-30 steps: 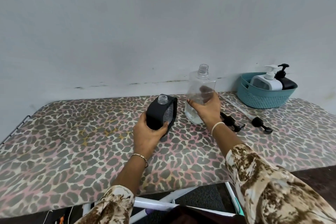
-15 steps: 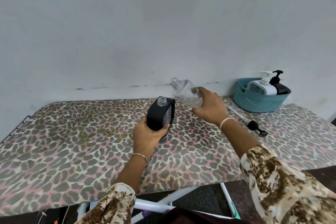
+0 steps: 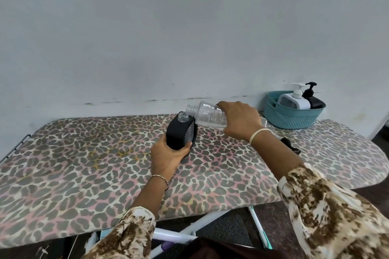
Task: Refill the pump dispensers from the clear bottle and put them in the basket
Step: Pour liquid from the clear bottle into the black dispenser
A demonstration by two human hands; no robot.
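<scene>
A black dispenser body (image 3: 179, 132) with its pump off and neck open stands on the leopard-print board (image 3: 84, 164). My left hand (image 3: 168, 156) grips its lower part. My right hand (image 3: 241, 120) holds the clear bottle (image 3: 207, 114) tipped almost on its side, its threaded mouth just above and right of the dispenser's neck. A teal basket (image 3: 290, 116) at the back right holds a white pump dispenser (image 3: 294, 99) and a black pump dispenser (image 3: 313, 99). A loose black pump head (image 3: 291, 146) lies on the board, partly hidden behind my right forearm.
A pale wall rises right behind the board. The board's rounded end lies at the right, past the basket. White metal legs (image 3: 189, 231) show below the front edge. A wire rack (image 3: 14, 147) sticks out at the board's left end.
My right hand lifted the clear bottle off the board and tipped it from upright to nearly flat, bringing its mouth to the black dispenser's neck. My left hand kept its hold.
</scene>
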